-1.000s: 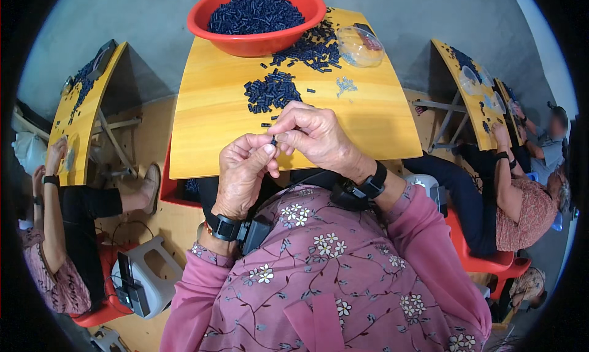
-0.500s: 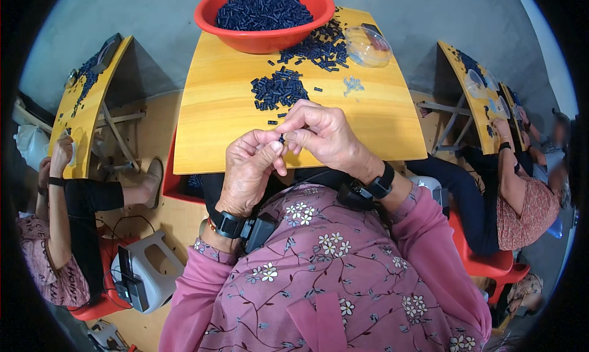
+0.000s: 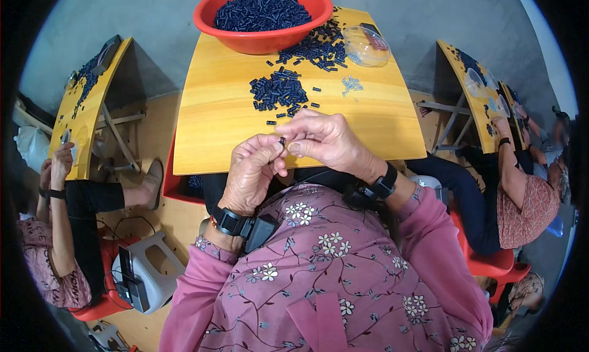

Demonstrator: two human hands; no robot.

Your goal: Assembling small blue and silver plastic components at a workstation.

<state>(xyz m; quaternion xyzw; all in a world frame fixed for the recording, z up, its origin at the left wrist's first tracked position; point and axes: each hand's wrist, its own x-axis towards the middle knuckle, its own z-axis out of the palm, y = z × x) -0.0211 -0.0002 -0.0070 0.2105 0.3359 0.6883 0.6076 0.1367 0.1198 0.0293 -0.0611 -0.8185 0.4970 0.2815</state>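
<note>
Left hand (image 3: 250,168) clamped on small black piece (image 3: 283,141); right hand (image 3: 331,145) just beside, grip unclear; best: steady left, light right

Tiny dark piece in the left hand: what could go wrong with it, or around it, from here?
The tiny dark piece, pinched in the left hand near the front edge of the yellow table, might slip and fall. The loose pale pieces beyond the right hand could scatter if brushed. The heaped red basin at the table's far end might spill if bumped.
</note>
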